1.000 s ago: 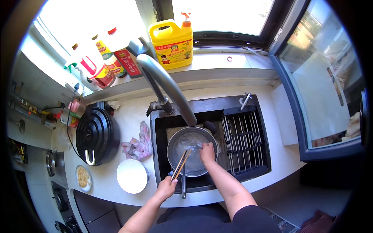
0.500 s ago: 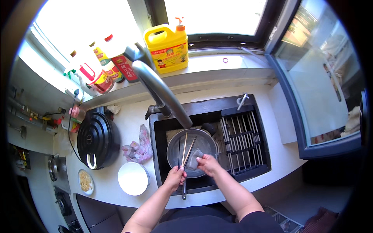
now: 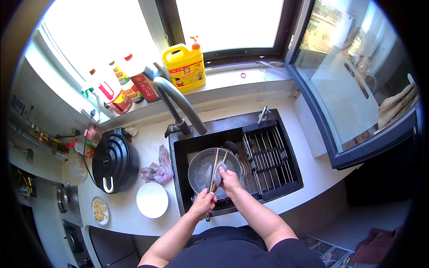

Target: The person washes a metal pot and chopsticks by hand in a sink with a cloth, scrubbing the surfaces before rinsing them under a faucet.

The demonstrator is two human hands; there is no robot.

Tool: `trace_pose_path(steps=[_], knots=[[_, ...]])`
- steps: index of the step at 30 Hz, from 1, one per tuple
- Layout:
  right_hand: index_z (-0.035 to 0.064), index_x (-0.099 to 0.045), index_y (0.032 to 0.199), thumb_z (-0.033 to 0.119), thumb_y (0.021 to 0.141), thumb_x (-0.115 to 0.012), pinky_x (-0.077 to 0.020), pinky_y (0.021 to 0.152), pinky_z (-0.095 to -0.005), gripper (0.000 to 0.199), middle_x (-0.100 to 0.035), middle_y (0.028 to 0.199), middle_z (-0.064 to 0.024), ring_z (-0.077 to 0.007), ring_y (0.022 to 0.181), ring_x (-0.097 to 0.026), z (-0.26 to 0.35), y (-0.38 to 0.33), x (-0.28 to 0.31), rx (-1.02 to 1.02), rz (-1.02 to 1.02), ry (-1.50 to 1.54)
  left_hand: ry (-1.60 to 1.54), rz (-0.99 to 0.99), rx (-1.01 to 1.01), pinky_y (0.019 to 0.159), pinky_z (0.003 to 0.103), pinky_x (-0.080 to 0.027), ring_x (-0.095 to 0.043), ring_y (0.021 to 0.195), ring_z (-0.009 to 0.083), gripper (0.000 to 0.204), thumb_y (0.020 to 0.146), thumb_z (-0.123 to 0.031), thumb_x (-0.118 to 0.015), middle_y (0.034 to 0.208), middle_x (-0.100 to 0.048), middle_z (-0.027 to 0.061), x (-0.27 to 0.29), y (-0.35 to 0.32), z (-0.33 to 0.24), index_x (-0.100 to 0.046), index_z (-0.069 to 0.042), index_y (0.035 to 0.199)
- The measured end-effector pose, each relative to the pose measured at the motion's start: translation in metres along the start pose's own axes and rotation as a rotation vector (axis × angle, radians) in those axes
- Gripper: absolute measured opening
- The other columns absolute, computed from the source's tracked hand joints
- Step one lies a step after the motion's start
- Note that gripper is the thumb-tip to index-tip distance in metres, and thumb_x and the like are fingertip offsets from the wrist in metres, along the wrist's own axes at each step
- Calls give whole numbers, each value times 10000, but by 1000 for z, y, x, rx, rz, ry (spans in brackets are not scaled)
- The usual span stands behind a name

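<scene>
Moving in from the side since half a second ago, the right hand (image 3: 229,180) is bringing the grey cloth (image 3: 217,175) onto the chopsticks (image 3: 216,157). So the work is shifting from holding the two apart to pressing one against the other. The right thumb and fingers are pinching the cloth around the sticks; the left hand's (image 3: 203,204) fingers are closing around their near ends. The sticks are pointing away from the body, over the pan (image 3: 189,173), which is sitting in the sink (image 3: 232,119).

Counting: at least two sticks are showing, but overlap is hiding the exact number. One cloth, one pan and one rack (image 3: 268,161) are sharing the sink area, and one faucet (image 3: 185,105) is arching above. On the counter, one black cooker (image 3: 107,161), one food plate (image 3: 105,220), one crumpled bag (image 3: 158,171) and some stacked white dishes (image 3: 151,200), too overlapped to count, are standing to the left. One yellow jug (image 3: 185,67) is standing on the sill.
</scene>
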State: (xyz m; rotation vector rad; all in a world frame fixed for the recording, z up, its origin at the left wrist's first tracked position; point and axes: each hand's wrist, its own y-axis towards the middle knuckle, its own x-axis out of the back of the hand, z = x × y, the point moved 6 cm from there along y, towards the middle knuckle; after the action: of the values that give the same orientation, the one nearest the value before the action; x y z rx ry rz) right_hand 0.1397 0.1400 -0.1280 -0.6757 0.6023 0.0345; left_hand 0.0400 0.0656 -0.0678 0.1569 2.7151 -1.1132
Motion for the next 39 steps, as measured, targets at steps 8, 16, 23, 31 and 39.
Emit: trace_pose_path(steps=[8,16,23,31,39], knots=[[26,-560,952,3,825,-521,-487,683,-283,135,-615,854,-63,-159,739,-599,-8,-32,-32,-113,256,-49,224,-158,-184,395,258,-371,-461,420,105,151,923,-187,-397,578,-526,34,26,7,-5,-444,-55,867],[17,-580,931,-1,788,-555,-478,654,-295,146,-614,818,-56,-155,727,-590,-10,-13,-12,-32,-108,-24,501,-326,-347,415,286,-408,-512,434,139,134,904,-138,-418,539,-533,64,18,0,6,-417,-4,902],[-13,-510,989,-84,710,-549,-487,693,-299,290,-597,835,-88,-184,754,-596,-10,-38,-28,-84,4,-136,585,-366,-301,502,378,-460,-586,504,249,179,888,-144,-436,565,-557,124,28,3,12,-405,32,901],[-14,-510,938,-105,678,-514,-490,699,-317,275,-587,830,-104,-215,752,-598,-30,-10,-2,-54,-151,-77,819,-439,-469,646,498,-445,-568,743,445,215,878,-180,-459,762,-574,277,23,-1,10,-416,25,928],[-3,-542,918,-83,712,-521,-498,724,-328,222,-603,853,-95,-205,760,-601,-14,8,12,43,-143,246,767,-328,-362,641,472,-453,-572,725,432,231,887,-221,-470,765,-574,265,31,-3,12,-439,6,919]])
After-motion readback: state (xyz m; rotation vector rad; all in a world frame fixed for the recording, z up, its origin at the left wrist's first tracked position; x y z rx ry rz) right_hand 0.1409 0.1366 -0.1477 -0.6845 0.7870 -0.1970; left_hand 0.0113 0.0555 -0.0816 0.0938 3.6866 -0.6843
